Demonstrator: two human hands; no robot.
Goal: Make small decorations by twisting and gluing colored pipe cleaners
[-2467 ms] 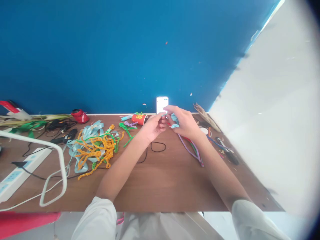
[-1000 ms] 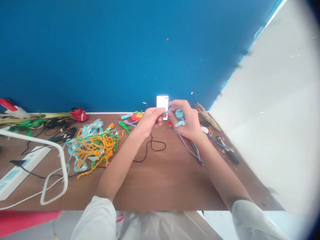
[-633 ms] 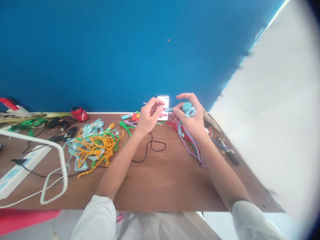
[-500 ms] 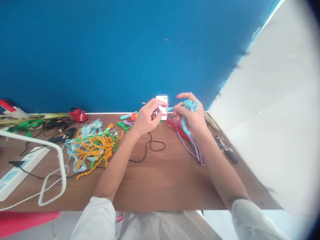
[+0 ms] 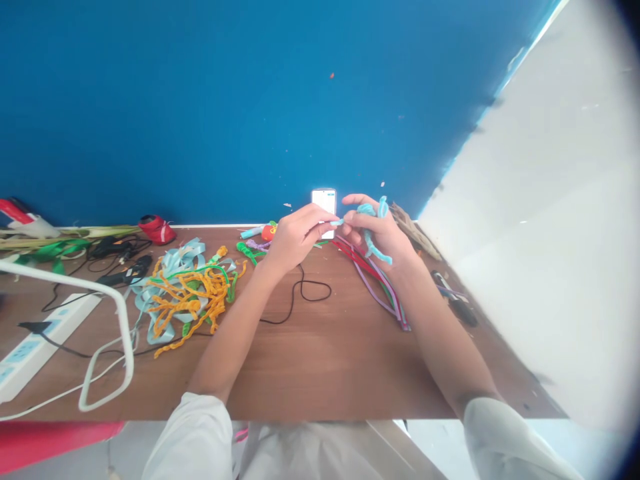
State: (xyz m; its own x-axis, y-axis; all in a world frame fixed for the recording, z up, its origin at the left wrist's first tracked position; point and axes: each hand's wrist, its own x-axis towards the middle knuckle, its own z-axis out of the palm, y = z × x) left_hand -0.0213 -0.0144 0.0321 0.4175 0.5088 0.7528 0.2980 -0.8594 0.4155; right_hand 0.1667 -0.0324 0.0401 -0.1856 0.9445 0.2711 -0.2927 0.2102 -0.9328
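Note:
A light blue pipe cleaner [image 5: 376,248], bent into loops and a twisted tail, is held up above the far part of the table. My right hand [image 5: 383,230] pinches it between thumb and fingers, its loops showing over the hand and the tail hanging across the palm. With thumb and forefinger together, my left hand [image 5: 295,235] grips the short end that sticks out to the left. The fingertips of both hands are close together. Behind them a phone [image 5: 324,200] leans on the wall, its lit screen partly covered by my left fingers.
Orange pipe-cleaner pieces [image 5: 193,303] lie over light blue ribbon [image 5: 160,320] at left, near a white power strip [image 5: 47,340] and a white bent frame [image 5: 123,327]. Coloured strips [image 5: 383,287] lie under my right forearm. A black cable [image 5: 313,299] loops mid-table. Pliers [image 5: 457,303] lie at right.
My left thumb and forefinger have closed on the pipe cleaner's end. My right hand has turned slightly, so the loops and the tail sit differently. Things on the table have not moved.

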